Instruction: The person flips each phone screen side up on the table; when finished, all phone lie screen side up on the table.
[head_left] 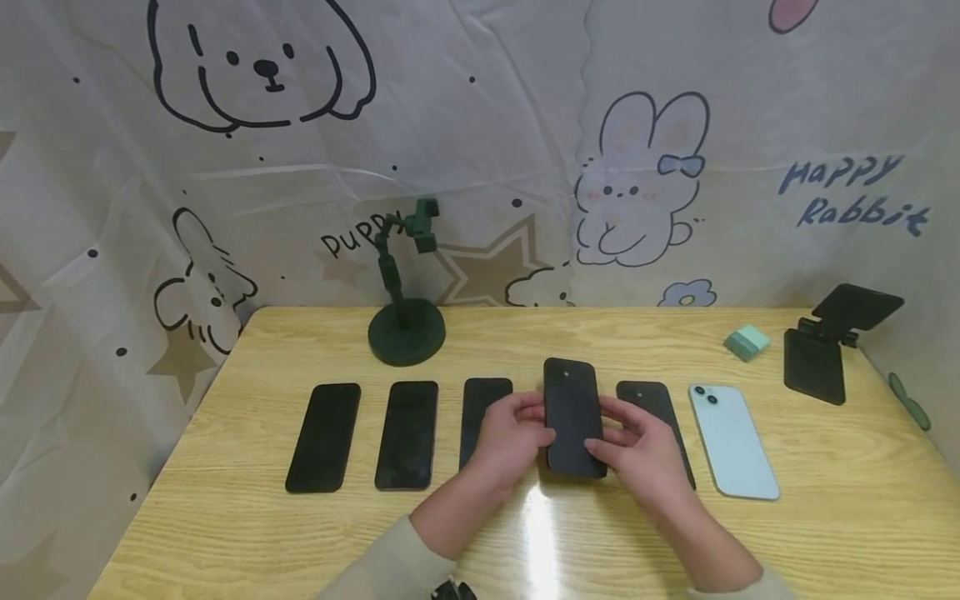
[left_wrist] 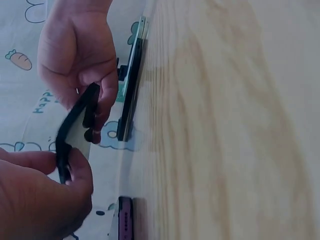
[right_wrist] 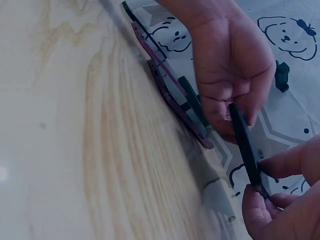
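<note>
Both hands hold a black smartphone point(head_left: 573, 429) between them, its dark back with the camera facing up in the head view. My left hand point(head_left: 506, 442) pinches its left edge, thumb on the near face and fingers behind. On the opposite edge my right hand point(head_left: 641, 450) pinches it the same way. Both wrist views show the phone point(left_wrist: 65, 132) raised above the tabletop, edge-on. A dark phone point(head_left: 477, 412) lies partly hidden by the left hand; another black phone point(head_left: 651, 397), camera side up, is partly covered by the right.
Two dark phones point(head_left: 324, 437) point(head_left: 407, 435) lie at the left of the row, and a light blue phone point(head_left: 735, 442) at its right end. Behind stand a dark green jointed stand point(head_left: 407, 333), a small green block point(head_left: 746, 342) and a black folding stand point(head_left: 816, 362). A patterned cloth point(head_left: 487, 167) hangs behind.
</note>
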